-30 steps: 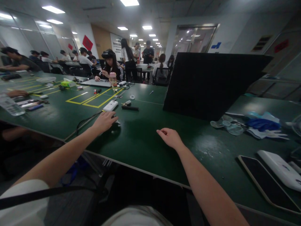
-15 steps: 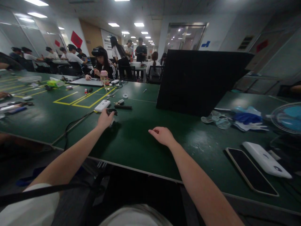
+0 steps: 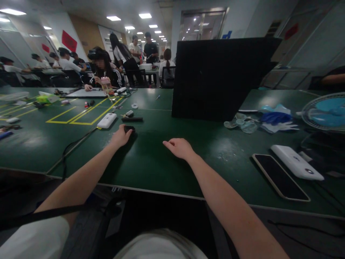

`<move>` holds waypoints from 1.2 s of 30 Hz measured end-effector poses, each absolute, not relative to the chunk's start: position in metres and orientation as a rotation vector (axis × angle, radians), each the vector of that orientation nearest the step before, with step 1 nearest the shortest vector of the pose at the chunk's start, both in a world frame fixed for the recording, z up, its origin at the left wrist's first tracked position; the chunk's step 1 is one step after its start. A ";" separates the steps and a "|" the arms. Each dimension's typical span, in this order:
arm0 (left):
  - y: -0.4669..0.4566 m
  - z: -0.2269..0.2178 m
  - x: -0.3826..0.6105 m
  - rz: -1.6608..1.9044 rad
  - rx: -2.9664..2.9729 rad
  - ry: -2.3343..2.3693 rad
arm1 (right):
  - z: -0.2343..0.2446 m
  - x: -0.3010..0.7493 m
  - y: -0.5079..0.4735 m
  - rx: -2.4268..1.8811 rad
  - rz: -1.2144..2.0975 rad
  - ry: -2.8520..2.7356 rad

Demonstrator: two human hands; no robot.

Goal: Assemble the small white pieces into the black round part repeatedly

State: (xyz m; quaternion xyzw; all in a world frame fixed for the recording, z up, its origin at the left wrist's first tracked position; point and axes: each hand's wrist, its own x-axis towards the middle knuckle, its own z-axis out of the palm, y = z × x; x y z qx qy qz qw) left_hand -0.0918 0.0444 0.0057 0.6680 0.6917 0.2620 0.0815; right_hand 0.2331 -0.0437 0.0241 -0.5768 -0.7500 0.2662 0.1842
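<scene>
My left hand [image 3: 122, 136] reaches out over the green table [image 3: 151, 158] and its fingers close round a small dark object [image 3: 129, 128] that I cannot name. Just beyond it lie a white power bank [image 3: 107, 120] and a thin black bar [image 3: 132, 118]. My right hand [image 3: 178, 147] hovers low over the table's middle, fingers loosely curled, index finger pointing left, with nothing in it.
A big black panel [image 3: 218, 77] stands upright ahead. To the right lie a phone [image 3: 280, 176], a white power bank [image 3: 295, 166], blue gloves [image 3: 275, 118], plastic wrap and a fan [image 3: 325, 112]. A black cable [image 3: 74, 145] crosses the left side. Other people sit and stand at the far tables.
The view has swung right and down, bringing the fan in. My left hand has closed on the small dark object and shifted slightly forward. My right hand has stayed put.
</scene>
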 end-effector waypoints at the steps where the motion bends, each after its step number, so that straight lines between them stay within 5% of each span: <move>1: 0.043 0.006 -0.084 0.779 2.011 2.029 | 0.025 0.233 -0.043 -1.632 0.737 -2.094; 12: -0.016 -0.009 0.091 0.619 2.465 1.229 | 0.033 0.256 -0.036 -1.706 0.323 -1.517; 20: -0.021 0.003 0.091 0.864 2.344 1.172 | 0.035 0.263 -0.033 -1.702 0.363 -1.377; 25: -0.011 0.006 0.036 1.317 1.982 1.412 | 0.031 0.247 -0.038 -1.679 0.406 -1.837; 36: -0.008 0.003 0.011 1.290 2.057 1.424 | 0.021 0.200 -0.050 -1.630 0.250 -2.426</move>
